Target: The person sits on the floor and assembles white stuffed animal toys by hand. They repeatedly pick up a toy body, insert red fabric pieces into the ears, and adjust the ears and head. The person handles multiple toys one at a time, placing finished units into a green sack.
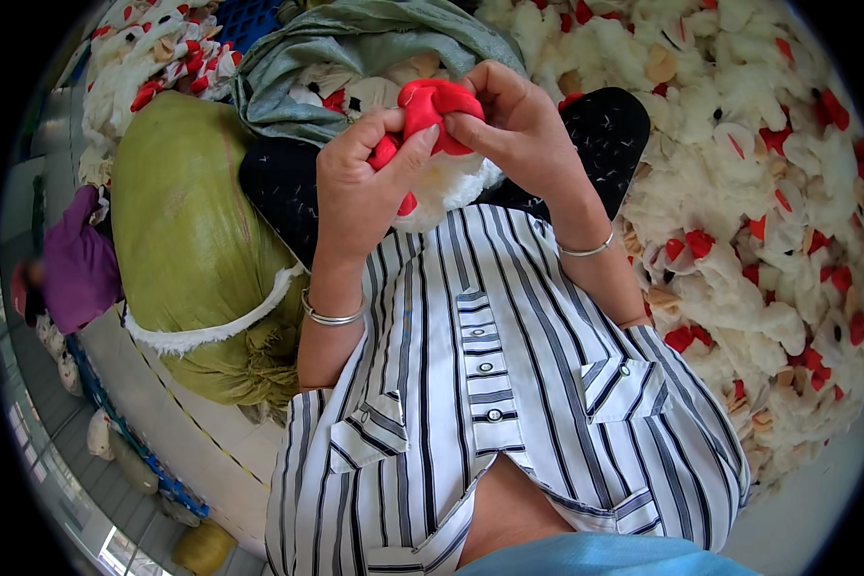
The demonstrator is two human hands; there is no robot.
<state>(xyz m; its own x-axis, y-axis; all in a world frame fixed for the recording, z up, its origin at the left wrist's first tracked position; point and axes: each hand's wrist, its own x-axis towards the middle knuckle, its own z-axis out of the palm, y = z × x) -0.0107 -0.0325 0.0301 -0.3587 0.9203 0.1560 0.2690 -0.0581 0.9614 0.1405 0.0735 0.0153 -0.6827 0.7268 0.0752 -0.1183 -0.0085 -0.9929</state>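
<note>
A white plush toy with red parts [442, 144] rests over my lap, in front of my striped shirt. My left hand [360, 187] grips its left side, thumb pressed on the red fabric. My right hand [518, 120] pinches the red part from the right, fingers curled over it. Both hands hold the same toy close together. A thin silver bangle circles each wrist. The toy's lower body is partly hidden behind my hands.
A big heap of similar white and red plush toys [768, 221] fills the right side. A stuffed green sack [187, 240] lies at my left. An open grey-green bag [355, 48] of toys sits ahead. A purple cloth [77, 259] lies far left.
</note>
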